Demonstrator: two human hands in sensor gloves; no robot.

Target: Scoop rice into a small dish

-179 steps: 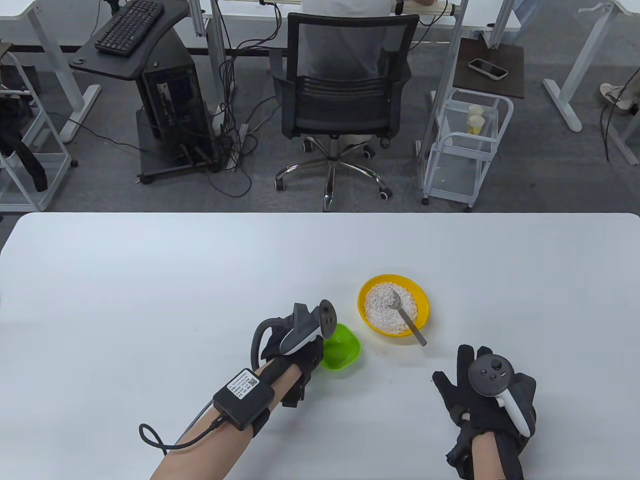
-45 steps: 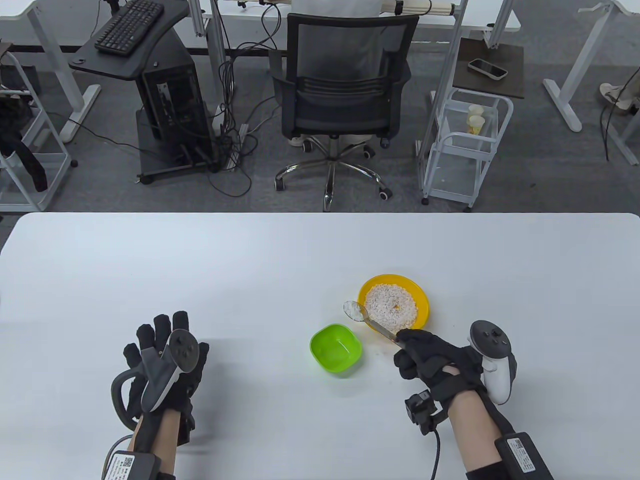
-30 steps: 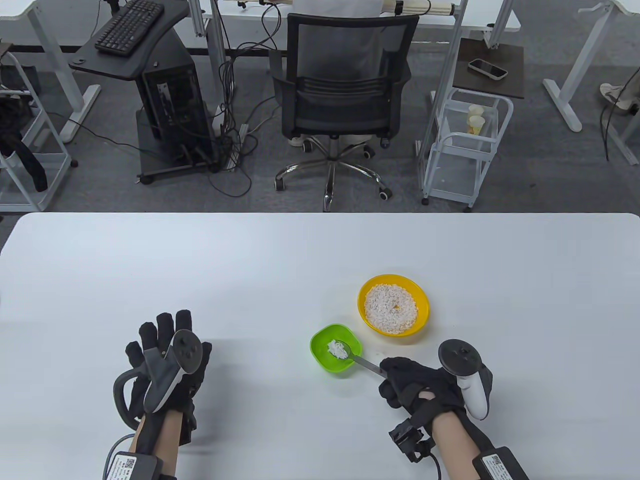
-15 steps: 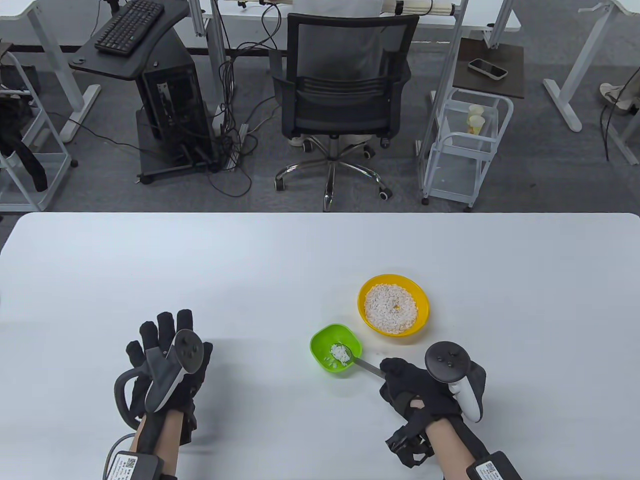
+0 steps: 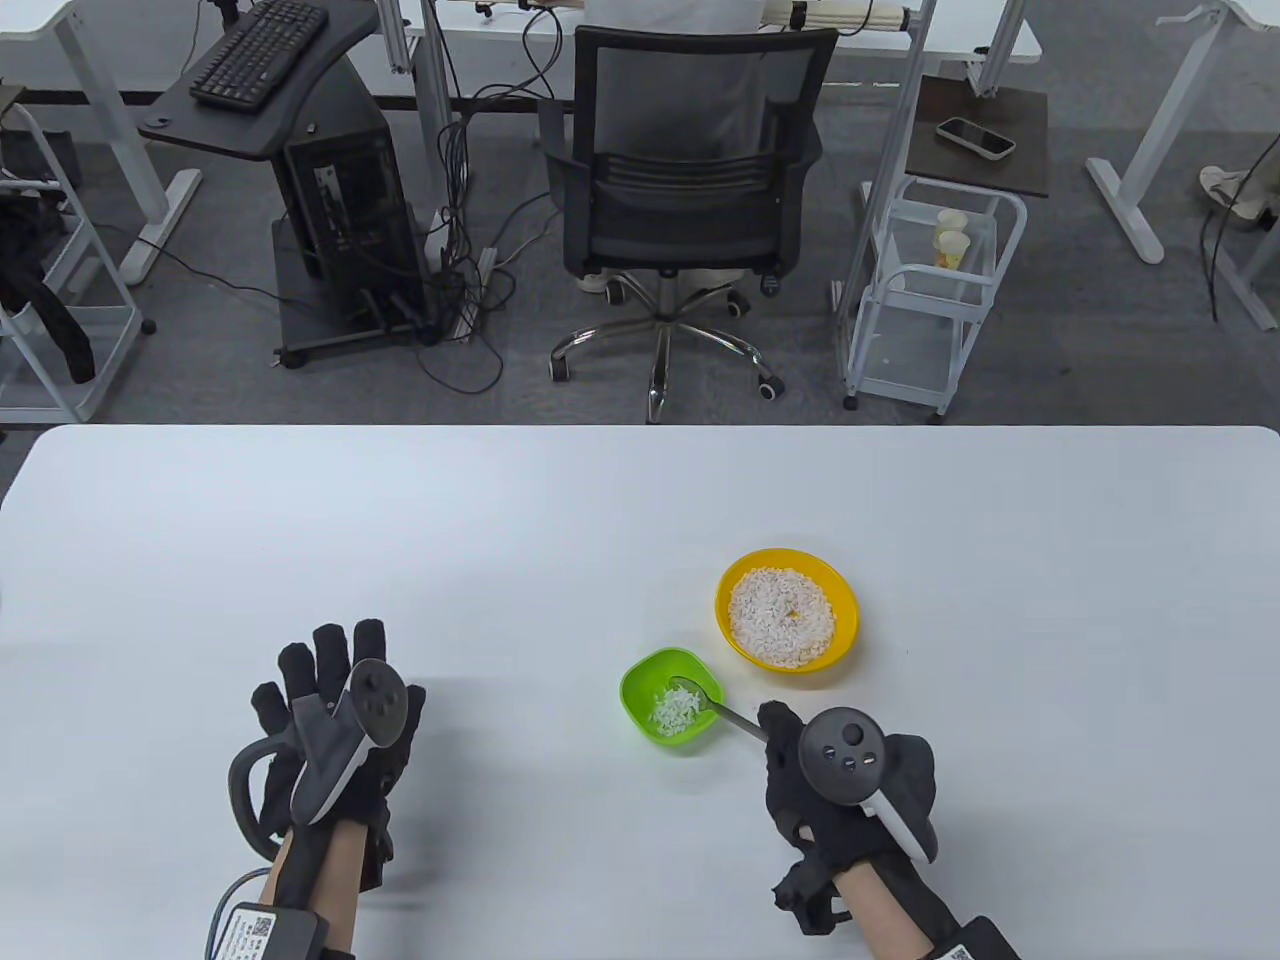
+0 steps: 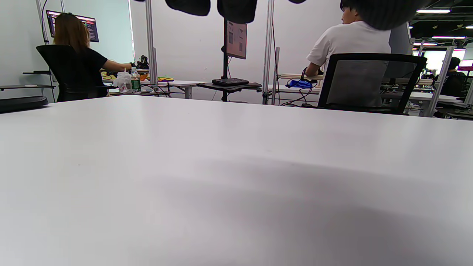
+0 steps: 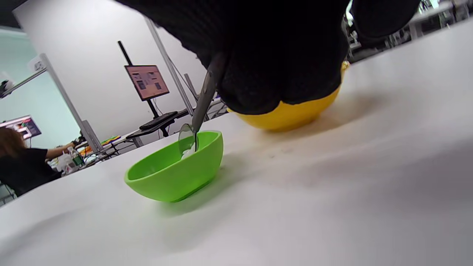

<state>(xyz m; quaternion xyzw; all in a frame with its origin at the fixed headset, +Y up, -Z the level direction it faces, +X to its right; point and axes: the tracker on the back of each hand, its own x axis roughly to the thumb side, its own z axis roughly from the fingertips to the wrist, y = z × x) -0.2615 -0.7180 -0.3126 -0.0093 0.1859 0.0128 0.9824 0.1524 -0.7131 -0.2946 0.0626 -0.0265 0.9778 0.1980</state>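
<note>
My left hand [image 5: 330, 720] lies flat on the white table [image 5: 500, 540], fingers spread, gripping nothing, well apart from the dishes. Bare table runs wide to its left and far side, up to the far edge; beyond stand a chair [image 5: 690, 130] and a cart [image 5: 930, 290]. Midway sits the green dish [image 5: 672, 698], a small heap of rice [image 5: 676, 710] in it, just beside the yellow bowl [image 5: 788, 610]. My right hand [image 5: 850, 790] grips the spoon [image 5: 715, 706], tipped on edge over the dish. Half a second ago the spoon still carried the rice; now it has spilled out.
</note>
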